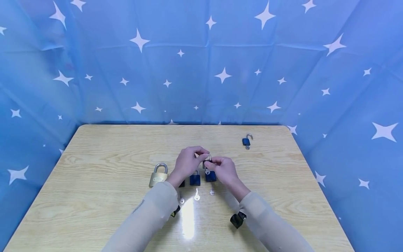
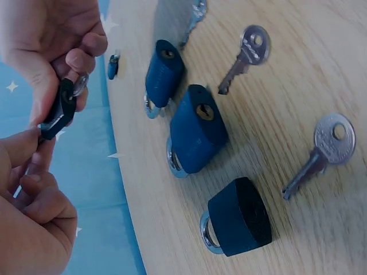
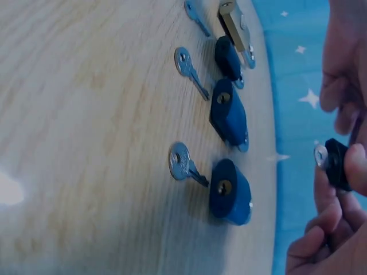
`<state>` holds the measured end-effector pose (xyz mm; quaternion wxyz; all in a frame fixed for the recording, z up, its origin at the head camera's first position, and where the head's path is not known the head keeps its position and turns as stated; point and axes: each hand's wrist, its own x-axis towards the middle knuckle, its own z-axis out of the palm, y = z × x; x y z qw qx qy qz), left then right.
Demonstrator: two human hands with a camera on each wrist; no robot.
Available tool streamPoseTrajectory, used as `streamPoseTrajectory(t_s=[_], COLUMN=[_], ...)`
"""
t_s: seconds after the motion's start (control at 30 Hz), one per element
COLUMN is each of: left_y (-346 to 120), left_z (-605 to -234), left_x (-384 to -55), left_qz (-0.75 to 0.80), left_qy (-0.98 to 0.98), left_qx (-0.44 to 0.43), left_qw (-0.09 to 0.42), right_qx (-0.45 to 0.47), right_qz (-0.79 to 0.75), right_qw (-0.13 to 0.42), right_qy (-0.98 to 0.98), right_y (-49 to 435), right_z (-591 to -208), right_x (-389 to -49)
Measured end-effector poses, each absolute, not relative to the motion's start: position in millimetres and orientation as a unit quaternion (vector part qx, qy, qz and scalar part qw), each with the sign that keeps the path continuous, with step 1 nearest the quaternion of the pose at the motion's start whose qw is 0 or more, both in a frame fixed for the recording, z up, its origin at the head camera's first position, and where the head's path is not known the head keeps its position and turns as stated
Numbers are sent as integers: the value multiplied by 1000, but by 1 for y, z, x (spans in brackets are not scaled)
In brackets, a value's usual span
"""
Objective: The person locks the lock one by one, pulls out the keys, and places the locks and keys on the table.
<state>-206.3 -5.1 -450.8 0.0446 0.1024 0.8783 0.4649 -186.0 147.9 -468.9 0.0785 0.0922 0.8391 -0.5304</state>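
Observation:
Both hands hold a small black padlock [image 1: 206, 163] above the table. My left hand [image 1: 187, 162] pinches it at its shackle. My right hand [image 1: 224, 170] grips the body between thumb and fingers. A key [image 3: 321, 155] sits in the bottom of this padlock. Whether its shackle is open is hard to tell. Below the hands stand two blue padlocks [image 2: 198, 129] and a black padlock [image 2: 235, 220], all with their shackles closed. Loose silver keys lie before them, one of them a flat key [image 1: 197, 194].
A large brass padlock [image 1: 158, 176] lies left of the row, beside my left forearm. Toward the back right is a blue padlock [image 1: 246, 141] with its shackle open and a key in it. A blue star-patterned curtain [image 1: 176, 70] hangs behind the wooden table [image 1: 110, 157].

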Motion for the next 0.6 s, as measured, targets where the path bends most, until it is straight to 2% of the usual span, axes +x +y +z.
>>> streamPoseTrajectory(t_s=[0.23,0.43,0.6], left_y=[-12,-15,-10], left_z=[-460,-474,-484], left_x=[-194,-174,-171], left_qz=[479,479,534], left_qy=[874,873,838], left_qx=[71,63,59], left_qw=[44,75,99], right_qx=[94,100,97], right_qz=[-532,-525,-523], right_qw=[82,70,68], right_qy=[837,842,844], right_y=[150,152,151], right_z=[-465,-467,-469], right_x=[-190,-191,-192])
